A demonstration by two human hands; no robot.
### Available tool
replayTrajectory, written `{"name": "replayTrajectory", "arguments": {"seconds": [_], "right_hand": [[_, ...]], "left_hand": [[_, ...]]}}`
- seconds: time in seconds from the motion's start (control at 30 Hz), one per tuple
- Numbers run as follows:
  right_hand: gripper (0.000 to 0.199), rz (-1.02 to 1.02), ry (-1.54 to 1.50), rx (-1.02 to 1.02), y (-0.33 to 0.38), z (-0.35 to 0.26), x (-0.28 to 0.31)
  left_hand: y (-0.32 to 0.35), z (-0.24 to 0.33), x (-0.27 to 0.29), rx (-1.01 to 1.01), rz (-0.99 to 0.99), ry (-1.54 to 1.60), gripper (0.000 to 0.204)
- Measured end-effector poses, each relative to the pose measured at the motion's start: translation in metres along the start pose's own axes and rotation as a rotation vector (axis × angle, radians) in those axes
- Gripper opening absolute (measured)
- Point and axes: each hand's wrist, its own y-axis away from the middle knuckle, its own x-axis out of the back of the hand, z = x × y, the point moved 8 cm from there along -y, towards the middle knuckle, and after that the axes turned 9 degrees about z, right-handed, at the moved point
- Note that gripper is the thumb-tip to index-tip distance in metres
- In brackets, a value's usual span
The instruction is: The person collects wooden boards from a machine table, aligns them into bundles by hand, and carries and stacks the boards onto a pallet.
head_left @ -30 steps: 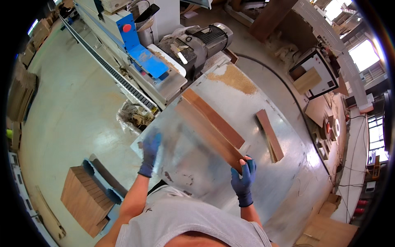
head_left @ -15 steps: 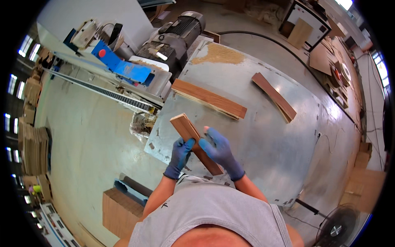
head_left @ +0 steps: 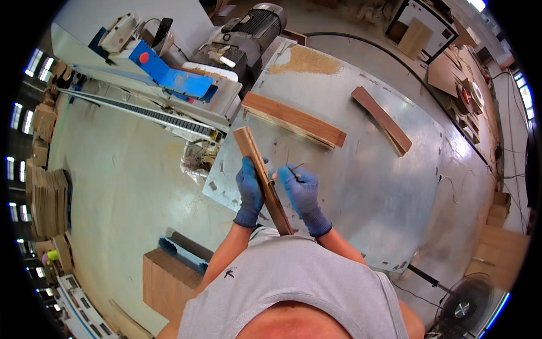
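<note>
My left hand (head_left: 249, 183), in a blue glove, is wrapped round a brown wooden plank (head_left: 246, 141). The plank is held on edge, slanting from upper left down to my waist, and its pale side with fine grooves shows. Just right of it is my gloved right hand (head_left: 300, 186), fingers curled in, with a bare fingertip close to the plank's side. A thin dark strip (head_left: 297, 167) sticks out of these fingers; its exact kind is too small to tell. Beyond my hands, a stack of planks (head_left: 293, 117) lies on the metal table (head_left: 372, 203).
More planks (head_left: 384, 121) lie crossed at the table's right. Sawdust (head_left: 305, 61) covers its far corner. A machine with a blue arm (head_left: 186, 83) and a motor (head_left: 259, 25) borders it at left. A fan (head_left: 463, 308) stands lower right, a wood stack (head_left: 166, 282) lower left.
The plank has been turned from its broad brown face onto its edge. My right hand has drawn slightly away from it, and a thin strip now shows in its fingers.
</note>
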Motion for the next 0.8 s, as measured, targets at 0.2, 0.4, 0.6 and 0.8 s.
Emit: {"name": "replayTrajectory", "arguments": {"seconds": [0.2,0.4,0.6,0.8], "right_hand": [[0.015,0.115,0.098,0.185,0.013,-0.033,0.005],[0.016,0.058,0.133,0.328,0.032,-0.087,0.008],[0.028,0.075,-0.185,0.279,0.022,-0.122,-0.002],[0.031,0.187,-0.206,0.385,-0.001,-0.143,-0.007]], "left_hand": [[-0.035,0.026,-0.004,-0.253,0.068,0.105,0.035],[-0.096,0.06,0.065,0.043,0.298,0.427,0.055],[-0.127,0.122,0.17,-0.182,0.492,0.563,0.064],[-0.14,0.125,0.312,-0.362,0.806,0.581,0.064]]}}
